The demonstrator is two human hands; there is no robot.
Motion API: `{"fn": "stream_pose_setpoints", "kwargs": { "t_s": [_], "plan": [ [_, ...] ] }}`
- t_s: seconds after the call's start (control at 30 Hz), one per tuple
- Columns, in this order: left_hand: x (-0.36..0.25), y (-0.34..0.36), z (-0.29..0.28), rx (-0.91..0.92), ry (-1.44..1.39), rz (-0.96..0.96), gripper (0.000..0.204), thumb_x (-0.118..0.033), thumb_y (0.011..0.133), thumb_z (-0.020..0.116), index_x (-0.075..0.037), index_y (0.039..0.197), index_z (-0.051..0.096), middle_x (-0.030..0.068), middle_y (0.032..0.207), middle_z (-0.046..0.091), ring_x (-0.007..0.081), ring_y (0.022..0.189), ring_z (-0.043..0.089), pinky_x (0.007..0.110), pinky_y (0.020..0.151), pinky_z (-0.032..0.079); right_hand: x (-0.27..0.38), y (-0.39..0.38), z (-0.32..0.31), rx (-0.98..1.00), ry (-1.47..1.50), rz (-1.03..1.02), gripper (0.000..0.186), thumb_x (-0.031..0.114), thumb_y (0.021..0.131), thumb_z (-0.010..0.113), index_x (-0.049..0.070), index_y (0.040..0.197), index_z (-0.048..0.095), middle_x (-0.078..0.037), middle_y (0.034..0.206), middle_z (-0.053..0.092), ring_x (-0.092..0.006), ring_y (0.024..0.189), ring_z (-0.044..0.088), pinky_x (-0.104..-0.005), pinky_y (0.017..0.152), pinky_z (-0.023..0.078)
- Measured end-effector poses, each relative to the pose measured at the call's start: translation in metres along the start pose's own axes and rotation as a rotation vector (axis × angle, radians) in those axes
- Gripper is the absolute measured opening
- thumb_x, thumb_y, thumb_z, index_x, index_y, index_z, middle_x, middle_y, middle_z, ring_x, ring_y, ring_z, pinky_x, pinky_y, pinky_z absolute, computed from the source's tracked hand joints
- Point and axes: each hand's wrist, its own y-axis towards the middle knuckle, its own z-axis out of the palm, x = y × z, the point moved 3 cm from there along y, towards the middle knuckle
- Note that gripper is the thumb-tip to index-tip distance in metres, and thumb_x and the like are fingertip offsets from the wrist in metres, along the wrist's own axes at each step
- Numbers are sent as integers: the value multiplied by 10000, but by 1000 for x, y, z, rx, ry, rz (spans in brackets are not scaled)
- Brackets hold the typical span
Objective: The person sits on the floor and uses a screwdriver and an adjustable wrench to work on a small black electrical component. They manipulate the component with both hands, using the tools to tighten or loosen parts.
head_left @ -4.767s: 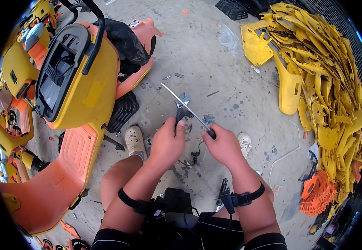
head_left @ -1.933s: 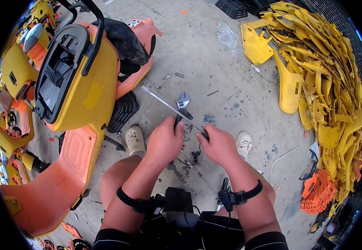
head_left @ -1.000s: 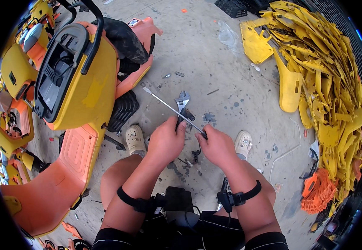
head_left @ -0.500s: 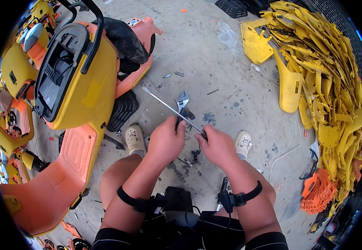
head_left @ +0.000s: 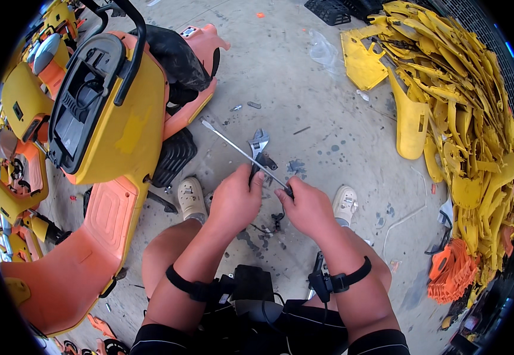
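head view | left of head-worn pair (fisheye, edges bent) | faces down | hands (head_left: 237, 200) near, floor (head_left: 352, 118) farther

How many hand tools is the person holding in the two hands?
2: an adjustable wrench in the left hand and a long-shafted screwdriver in the right hand. The hands cover part of each; something small inside a fist would not show.

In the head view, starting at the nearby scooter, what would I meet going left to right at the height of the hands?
Nearby scooter → left shoe → left hand holding a wrench → right hand holding a screwdriver → right shoe → pile of yellow panels.
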Motion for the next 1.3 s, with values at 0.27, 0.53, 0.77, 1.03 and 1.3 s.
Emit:
{"fn": "stream_pose_setpoints", "kwargs": {
  "t_s": [0.27,0.53,0.77,1.03,1.3],
  "plan": [
    [2,1,1,6,4,-2,353,-326,1056,571,6,937,556,267,843,669,509,840,651,586,744,490,-9,7,-3,-30,24,122,339,363,1012,642,32,972,583,-206,816,697,-446,812,685,-543,699,520],
    [4,2,1,9,11,4,345,-319,1059,562,2,934,557,268,807,662,512,824,651,583,734,490,-4,6,0,-19,6,47,353,376,1015,641,29,968,596,-207,827,705,-446,814,686,-538,703,517],
    [4,2,1,12,-2,-8,353,-324,1061,561,8,941,559,268,832,667,509,836,653,584,743,489,0,7,-8,-22,27,100,344,368,1014,642,31,961,598,-201,822,706,-441,814,690,-531,706,521],
    [4,3,3,29,39,0,366,-335,1063,560,11,941,560,271,851,666,509,853,652,584,750,486,-3,7,-3,26,-22,103,348,376,1011,640,32,968,600,-194,837,709,-435,832,692,-536,718,526],
    [3,3,3,22,23,-10,358,-329,1056,569,10,941,565,268,867,671,507,858,653,580,756,492,-1,4,-7,39,-6,16,352,378,1012,640,33,966,588,-200,852,711,-441,836,690,-535,720,527]
  ]
}}
